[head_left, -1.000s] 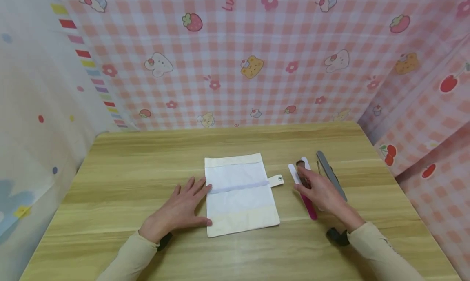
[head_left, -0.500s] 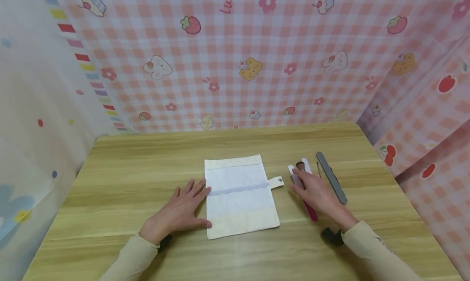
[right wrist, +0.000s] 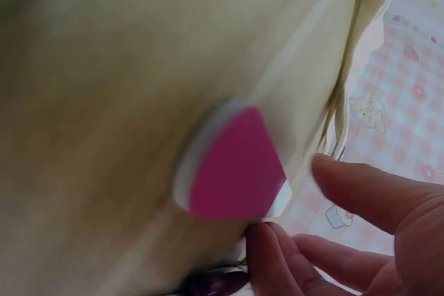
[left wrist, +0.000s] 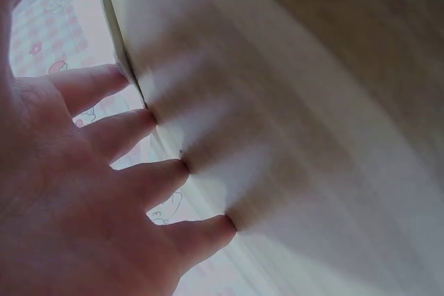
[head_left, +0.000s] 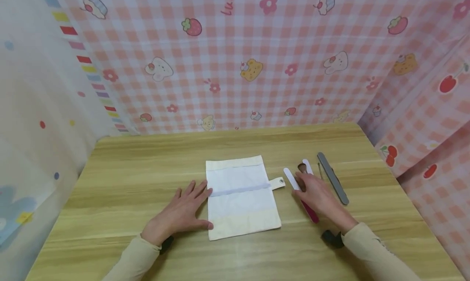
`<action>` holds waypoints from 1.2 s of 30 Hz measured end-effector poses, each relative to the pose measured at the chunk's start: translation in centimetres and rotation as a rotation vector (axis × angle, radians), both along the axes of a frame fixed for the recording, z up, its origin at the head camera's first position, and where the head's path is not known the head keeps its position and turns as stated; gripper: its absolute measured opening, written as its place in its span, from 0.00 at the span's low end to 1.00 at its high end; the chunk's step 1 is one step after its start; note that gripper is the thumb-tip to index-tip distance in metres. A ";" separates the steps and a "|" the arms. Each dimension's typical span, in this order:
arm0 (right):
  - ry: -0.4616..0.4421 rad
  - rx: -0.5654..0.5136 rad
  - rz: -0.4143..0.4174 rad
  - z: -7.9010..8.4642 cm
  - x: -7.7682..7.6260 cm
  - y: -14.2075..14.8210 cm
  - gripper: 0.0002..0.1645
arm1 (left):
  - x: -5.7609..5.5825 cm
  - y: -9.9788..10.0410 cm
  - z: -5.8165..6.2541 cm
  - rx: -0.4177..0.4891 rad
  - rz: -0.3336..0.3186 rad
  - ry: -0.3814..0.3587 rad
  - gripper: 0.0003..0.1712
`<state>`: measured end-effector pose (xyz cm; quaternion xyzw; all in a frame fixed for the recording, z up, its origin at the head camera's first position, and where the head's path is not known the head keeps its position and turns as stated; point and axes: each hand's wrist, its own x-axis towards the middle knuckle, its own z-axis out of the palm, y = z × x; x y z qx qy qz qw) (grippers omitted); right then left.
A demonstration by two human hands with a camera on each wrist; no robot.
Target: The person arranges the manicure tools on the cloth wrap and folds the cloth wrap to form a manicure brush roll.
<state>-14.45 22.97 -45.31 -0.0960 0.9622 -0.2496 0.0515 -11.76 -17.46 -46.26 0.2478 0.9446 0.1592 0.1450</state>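
In the head view, a cream and white fabric pouch (head_left: pixel 240 203) lies unfolded flat, its snap tab (head_left: pixel 278 183) pointing right. My left hand (head_left: pixel 185 211) rests with spread fingers along the pouch's left edge. To the right, my right hand (head_left: pixel 317 197) is over a nail file (head_left: pixel 289 176), white at the far end and pink at the near end. In the right wrist view its pink face (right wrist: pixel 236 171) shows, fingers close to it and the thumb apart. A brush (head_left: pixel 302 167) with dark bristles is partly hidden under the right hand.
Beside the brush a second white-ended strip (head_left: pixel 307 166) shows, mostly covered by the hand. A thin metal stick (head_left: pixel 320 171) and a long grey file (head_left: pixel 333 178) lie farther right. The wooden table (head_left: pixel 147 158) meets patterned cloth walls at its back and sides.
The far end of the pink and white nail file has swung left, towards the pouch's tab. My right hand has shifted slightly left and nearer. My left hand stays on the pouch.
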 end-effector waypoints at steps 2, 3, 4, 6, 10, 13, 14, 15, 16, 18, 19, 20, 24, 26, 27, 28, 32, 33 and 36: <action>-0.011 0.032 0.010 0.0 -0.1 0.0 0.16 | 0.2 0.1 -0.1 0.000 0.000 -0.002 0.59; -0.020 0.043 0.014 0.0 -0.2 0.0 0.14 | 0.3 0.1 -0.2 0.000 -0.002 -0.009 0.59; -0.027 0.054 0.020 -0.1 -0.2 0.1 0.12 | 0.5 0.1 -0.2 0.003 -0.002 -0.016 0.59; -0.034 0.066 0.026 -0.1 -0.3 0.2 0.11 | 0.7 0.2 -0.3 0.014 -0.002 -0.027 0.59; -0.059 0.045 0.037 -0.2 -0.5 0.4 0.17 | 1.1 0.1 -0.4 0.027 0.009 -0.028 0.59; -0.093 0.007 0.029 -0.5 -0.7 0.4 0.26 | 1.1 0.0 -0.4 0.029 0.015 -0.024 0.59; -0.100 -0.001 0.029 -0.5 -0.7 0.4 0.28 | 1.2 -0.1 -0.4 0.029 0.017 -0.025 0.59; -0.105 -0.011 0.025 -0.6 -0.8 0.4 0.29 | 1.2 -0.2 -0.4 0.028 0.018 -0.026 0.59; -0.108 -0.023 0.023 -0.6 -0.8 0.4 0.29 | 1.2 -0.2 -0.5 0.027 0.019 -0.028 0.59; -0.116 -0.056 0.029 -0.6 -1.0 0.5 0.24 | 1.3 -0.3 -0.5 0.024 0.023 -0.028 0.59; -0.112 -0.068 0.039 -0.5 -1.0 0.6 0.21 | 1.3 -0.3 -0.4 0.022 0.022 -0.026 0.59; -0.106 -0.084 0.049 -0.3 -1.1 0.6 0.19 | 1.2 -0.4 -0.4 0.022 0.021 -0.023 0.59; -0.086 -0.145 0.057 0.6 -1.2 1.0 0.14 | 0.9 -0.3 -0.2 0.022 0.009 -0.011 0.59; -0.076 -0.177 0.044 1.2 -1.3 1.2 0.15 | 0.8 -0.4 -0.1 0.020 0.009 -0.010 0.58; -0.070 -0.199 0.036 1.6 -1.4 1.2 0.15 | 0.7 -0.4 -0.1 0.013 0.010 -0.009 0.58; -0.068 -0.225 0.024 1.9 -1.4 1.2 0.15 | 0.6 -0.4 -0.1 0.010 0.010 -0.008 0.58; -0.064 -0.383 0.008 3.2 -1.8 1.2 0.18 | 0.3 -0.4 -0.1 -0.006 0.005 -0.005 0.59; -0.067 -0.427 0.007 3.5 -1.9 1.1 0.19 | 0.2 -0.4 -0.1 -0.010 0.004 -0.006 0.59; -0.072 -0.528 0.014 4.3 -2.1 0.7 0.25 | -0.1 -0.3 -0.2 -0.015 0.006 -0.010 0.59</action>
